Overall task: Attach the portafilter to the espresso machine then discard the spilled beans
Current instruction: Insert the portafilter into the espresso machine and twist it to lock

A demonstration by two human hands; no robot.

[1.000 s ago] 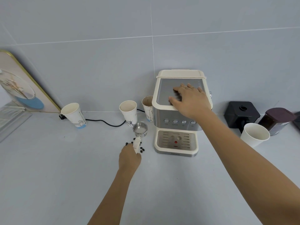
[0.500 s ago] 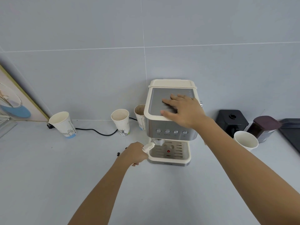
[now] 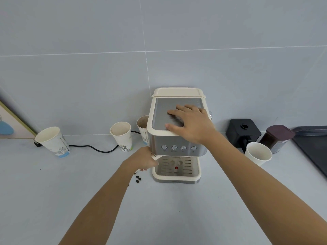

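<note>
The cream and steel espresso machine (image 3: 177,147) stands against the wall at the centre. My right hand (image 3: 189,123) lies flat on its top plate, fingers spread. My left hand (image 3: 144,160) grips the cream portafilter handle (image 3: 154,157) at the machine's left front corner; the portafilter's basket is hidden under the machine's head, above the drip tray (image 3: 177,176). A few dark spilled beans (image 3: 138,179) lie on the counter just below my left hand, partly hidden by my forearm.
Paper cups stand left of the machine: one far left (image 3: 53,141), one nearer (image 3: 122,136), one beside the machine (image 3: 142,127). A black power cord (image 3: 95,149) runs between them. To the right are a white cup (image 3: 257,153), a black box (image 3: 243,132), a dark jar (image 3: 276,137) and a dark tray (image 3: 313,145).
My left hand lifted the portafilter off the counter beside the beans and carried it right, up under the machine's head. My right hand stayed flat on the machine's top.
</note>
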